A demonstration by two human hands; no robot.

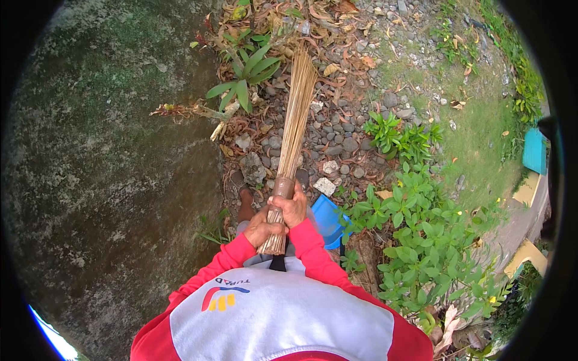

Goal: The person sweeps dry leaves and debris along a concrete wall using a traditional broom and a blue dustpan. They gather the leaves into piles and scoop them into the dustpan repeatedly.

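Both my hands grip a stick broom of thin, stiff ribs (295,122), its bristles fanning away from me over the stony ground. My left hand (262,228) is wrapped around the lower bundle near the butt end. Just above it, my right hand (291,205) closes around the broom below its brown binding (283,187). Dry leaves (334,70) and grey stones (336,140) lie under and beside the bristles. A blue plastic dustpan (328,221) sits to the right of my right hand, partly covered by leafy stems.
A mossy concrete wall (117,135) rises along the left side. A green strap-leaved plant (246,76) and a cut branch (221,113) jut out beside it. Leafy shrubs (420,239) crowd the right, with grass (478,153) beyond. Pale rocks (324,186) lie ahead of my feet.
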